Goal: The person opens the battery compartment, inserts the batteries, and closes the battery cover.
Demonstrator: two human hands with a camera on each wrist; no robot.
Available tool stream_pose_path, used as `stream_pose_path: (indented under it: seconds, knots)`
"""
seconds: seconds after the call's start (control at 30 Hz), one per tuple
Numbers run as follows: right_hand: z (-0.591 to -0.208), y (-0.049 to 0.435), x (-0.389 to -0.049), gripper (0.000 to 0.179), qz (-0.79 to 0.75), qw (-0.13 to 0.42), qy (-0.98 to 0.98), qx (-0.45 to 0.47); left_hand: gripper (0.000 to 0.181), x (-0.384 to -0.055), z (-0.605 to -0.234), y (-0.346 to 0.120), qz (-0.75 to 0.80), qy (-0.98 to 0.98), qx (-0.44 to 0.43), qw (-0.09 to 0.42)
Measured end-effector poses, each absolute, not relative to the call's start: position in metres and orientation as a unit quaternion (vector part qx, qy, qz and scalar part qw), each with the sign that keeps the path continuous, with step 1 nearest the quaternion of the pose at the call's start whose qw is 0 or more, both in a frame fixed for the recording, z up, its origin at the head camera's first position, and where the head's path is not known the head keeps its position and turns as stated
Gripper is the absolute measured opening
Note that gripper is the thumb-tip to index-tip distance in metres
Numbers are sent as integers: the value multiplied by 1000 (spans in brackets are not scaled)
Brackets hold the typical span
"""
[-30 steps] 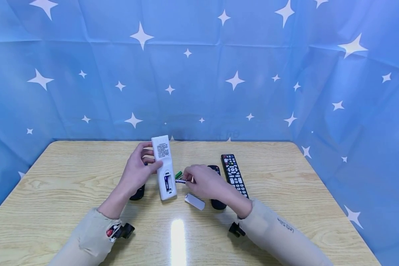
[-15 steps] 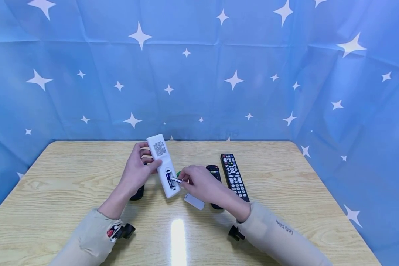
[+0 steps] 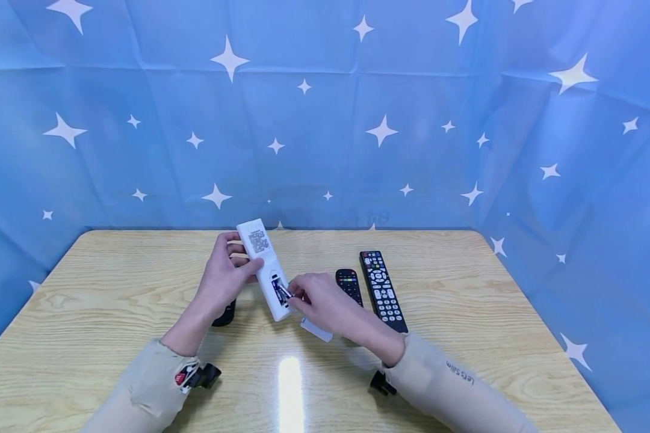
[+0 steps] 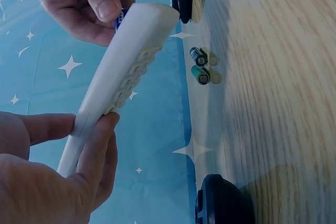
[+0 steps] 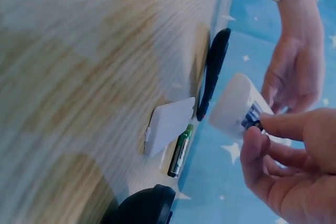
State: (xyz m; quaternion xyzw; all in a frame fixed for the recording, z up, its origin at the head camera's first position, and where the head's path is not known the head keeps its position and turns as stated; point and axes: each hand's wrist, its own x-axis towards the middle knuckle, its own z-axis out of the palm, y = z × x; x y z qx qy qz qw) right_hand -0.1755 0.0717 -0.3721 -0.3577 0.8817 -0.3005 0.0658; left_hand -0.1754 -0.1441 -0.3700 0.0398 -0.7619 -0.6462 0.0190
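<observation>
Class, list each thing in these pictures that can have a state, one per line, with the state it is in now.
White remote: held tilted off the table by the left hand, back up, battery bay open.
Battery: pinched by the right hand, at the open bay.
Battery cover: off, lying on the table.
Green batteries: loose on the table.
Long black remote: lying face up.

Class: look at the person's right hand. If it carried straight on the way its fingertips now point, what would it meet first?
Most likely the open battery bay of the white remote, held up by the left hand. The right hand pinches a battery whose tip seems already there; depth is unclear.
</observation>
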Motion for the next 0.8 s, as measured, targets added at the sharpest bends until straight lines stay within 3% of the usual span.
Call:
stream_pose_path:
  seconds: [0.57,0.8]
  knots:
    - [-376,72,-174,14,-301,-13,856,-420,61,-173,-367,-143,-666,-744,45,16]
    - [-375,74,-175,21,-294,0,856,-426,61,-173,-366,-143,-668,-742,42,23]
